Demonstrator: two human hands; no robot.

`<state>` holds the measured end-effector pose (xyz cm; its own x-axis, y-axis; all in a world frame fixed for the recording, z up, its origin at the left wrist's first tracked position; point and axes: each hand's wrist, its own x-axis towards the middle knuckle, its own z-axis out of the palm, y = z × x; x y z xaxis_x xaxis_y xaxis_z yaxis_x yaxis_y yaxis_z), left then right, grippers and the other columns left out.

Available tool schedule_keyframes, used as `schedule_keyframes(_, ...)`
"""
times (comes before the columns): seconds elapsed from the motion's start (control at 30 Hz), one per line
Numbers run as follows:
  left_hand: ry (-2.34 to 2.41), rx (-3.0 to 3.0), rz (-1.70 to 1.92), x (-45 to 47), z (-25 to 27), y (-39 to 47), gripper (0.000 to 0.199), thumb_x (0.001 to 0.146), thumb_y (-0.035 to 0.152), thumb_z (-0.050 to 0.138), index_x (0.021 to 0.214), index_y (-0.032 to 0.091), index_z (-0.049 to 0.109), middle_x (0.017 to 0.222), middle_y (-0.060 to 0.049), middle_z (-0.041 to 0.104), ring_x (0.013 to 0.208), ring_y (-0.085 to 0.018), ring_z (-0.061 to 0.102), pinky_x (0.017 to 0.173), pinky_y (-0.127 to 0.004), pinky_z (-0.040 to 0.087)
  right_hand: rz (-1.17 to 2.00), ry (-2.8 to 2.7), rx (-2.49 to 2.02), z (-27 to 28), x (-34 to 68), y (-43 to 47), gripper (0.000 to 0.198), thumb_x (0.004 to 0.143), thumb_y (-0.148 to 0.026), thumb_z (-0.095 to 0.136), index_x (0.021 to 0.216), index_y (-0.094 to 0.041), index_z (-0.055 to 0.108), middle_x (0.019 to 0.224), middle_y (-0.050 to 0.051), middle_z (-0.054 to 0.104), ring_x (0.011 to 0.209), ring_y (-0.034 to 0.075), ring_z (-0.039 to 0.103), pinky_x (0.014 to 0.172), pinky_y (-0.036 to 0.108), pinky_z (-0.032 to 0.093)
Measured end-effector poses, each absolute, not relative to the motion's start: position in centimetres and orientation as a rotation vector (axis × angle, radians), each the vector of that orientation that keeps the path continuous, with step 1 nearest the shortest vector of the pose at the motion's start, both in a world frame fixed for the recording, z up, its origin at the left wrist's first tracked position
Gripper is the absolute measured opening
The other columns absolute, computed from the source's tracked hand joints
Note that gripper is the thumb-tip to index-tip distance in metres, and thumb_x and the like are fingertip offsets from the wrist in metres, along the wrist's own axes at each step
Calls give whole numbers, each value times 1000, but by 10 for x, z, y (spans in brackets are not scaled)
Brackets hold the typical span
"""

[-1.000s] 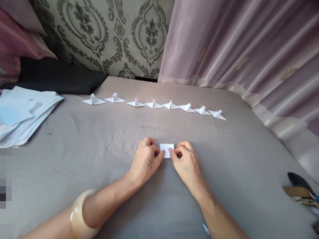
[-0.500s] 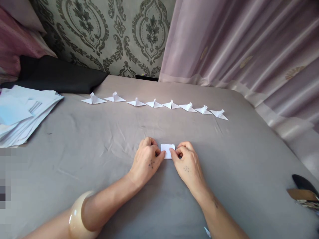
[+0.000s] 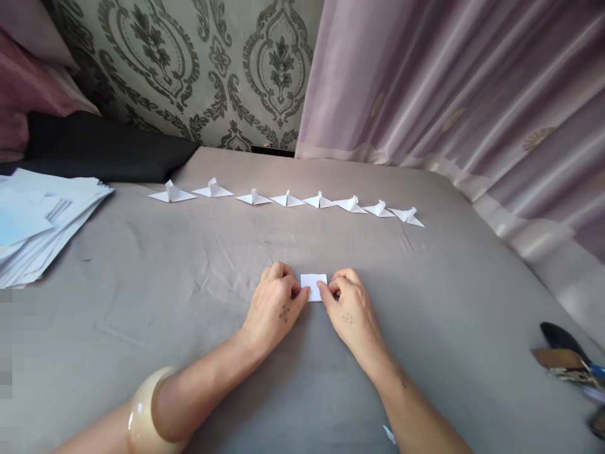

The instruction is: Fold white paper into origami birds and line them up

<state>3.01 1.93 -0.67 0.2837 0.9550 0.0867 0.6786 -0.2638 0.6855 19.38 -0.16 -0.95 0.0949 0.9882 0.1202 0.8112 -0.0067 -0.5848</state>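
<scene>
A small folded square of white paper [image 3: 312, 284] is pinched by its two sides, low over the grey cloth [image 3: 227, 384]. My left hand [image 3: 280, 296] grips its left edge, the thumb on the lower left corner and the other fingers curled. On the opposite edge, my right hand [image 3: 350, 304] presses with its thumb, fingers bent behind. Whether the paper touches the cloth I cannot tell. Beyond the hands stands a row of several white folded paper birds [image 3: 287, 199], wings spread. A pale bangle [image 3: 142, 416] circles my left forearm.
A stack of paper sheets [image 3: 51, 221] lies at the left, before a folded black cloth [image 3: 108, 151]. Keys [image 3: 574, 373] and a brown tag [image 3: 558, 358] are at the right edge. A white scrap [image 3: 389, 434] lies by my right forearm. Curtains [image 3: 406, 75] hang behind.
The whole view has shifted slightly, bringing more of the items at the right edge into sight. Both hands keep the same pinch on the folded paper.
</scene>
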Motion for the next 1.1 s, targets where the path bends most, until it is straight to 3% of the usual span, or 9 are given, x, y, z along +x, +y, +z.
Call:
schedule_keyframes(0.13,1468,2106,681,31,-8,18,18,87,25,55,70,17,53,89,-5,52,81,-19,50,75,-34,47,428,-1744,-1829,-9,195,-3,26,87,-33,57,67,-21,46,84,2,52,67,14,54,69,29,43)
schedule_keyframes(0.27,1457,2335,639,34,-4,16,5,90,18,48,91,16,52,97,-8,53,85,-22,47,77,-36,47,411,-1822,-1704,-6,191,-5,6,90,-24,50,85,-20,51,89,4,53,73,15,55,71,28,45)
schedule_keyframes(0.4,1299,2583,487,38,1,15,19,93,10,36,91,16,54,94,-7,57,85,-22,46,80,-36,46,427,-2014,-1534,-1,187,-7,22,89,-8,36,91,-20,55,90,5,58,88,18,57,79,29,44)
schedule_keyframes(0.5,1295,2606,459,37,0,16,21,94,11,35,88,16,55,90,-7,58,84,-22,47,80,-35,45,440,-2001,-1520,-1,186,-6,22,80,-4,41,82,-20,56,88,4,60,81,16,57,75,26,44)
schedule_keyframes(0.63,1245,2468,624,30,-8,19,12,91,17,44,94,18,56,99,-5,60,90,-21,50,84,-34,43,478,-1892,-1544,-2,187,-3,13,74,-9,49,70,-19,56,85,2,60,70,13,55,69,24,44)
schedule_keyframes(0.83,1273,2235,642,22,-15,23,16,84,24,55,100,23,60,110,-3,63,99,-23,53,93,-40,38,691,-1772,-1750,4,184,1,5,71,-22,58,67,-19,58,87,1,58,79,13,57,75,25,44)
schedule_keyframes(1.1,1297,2155,579,21,-12,24,25,78,18,54,101,24,62,119,-3,62,110,-25,52,101,-41,34,790,-1695,-1926,8,180,6,26,61,-35,69,80,-18,63,101,5,61,87,17,58,72,25,44)
